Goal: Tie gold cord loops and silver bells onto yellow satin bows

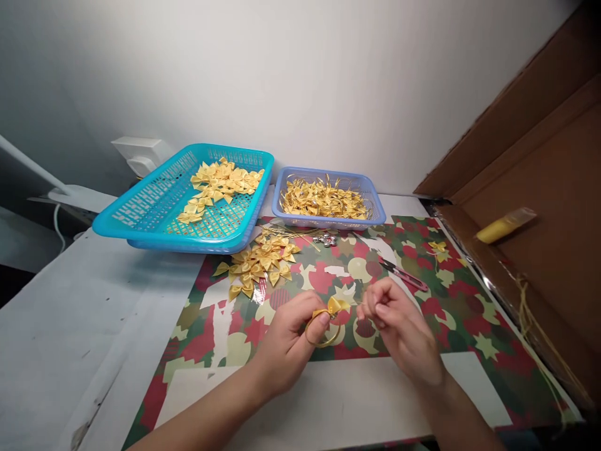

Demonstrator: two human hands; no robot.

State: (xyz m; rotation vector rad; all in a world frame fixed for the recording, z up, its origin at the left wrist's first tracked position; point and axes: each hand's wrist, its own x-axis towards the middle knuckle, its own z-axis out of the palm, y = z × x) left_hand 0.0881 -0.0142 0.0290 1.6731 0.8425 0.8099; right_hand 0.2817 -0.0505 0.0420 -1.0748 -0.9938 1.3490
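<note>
My left hand (292, 338) pinches a yellow satin ribbon bow (336, 305) between thumb and fingers. A loop of gold cord (327, 342) hangs below the bow, around the thumb tip. To the right, my right hand (399, 329) is closed in a pinch, its fingertips a short way from the bow. Whatever sits between those fingertips is too fine to make out. Beyond my left hand lies a loose pile of yellow bows (263, 260). Several small silver bells or beads (326, 240) rest behind, beside gold cord strips (300, 233).
A turquoise basket (141, 213) with bows stands back left; a smaller blue basket (328, 222) holds bows with gold loops. Pink thread snips (407, 275) lie right of centre on the patterned sheet (201, 338). Cardboard (549, 150) walls the right side, near a yellow tube (504, 227).
</note>
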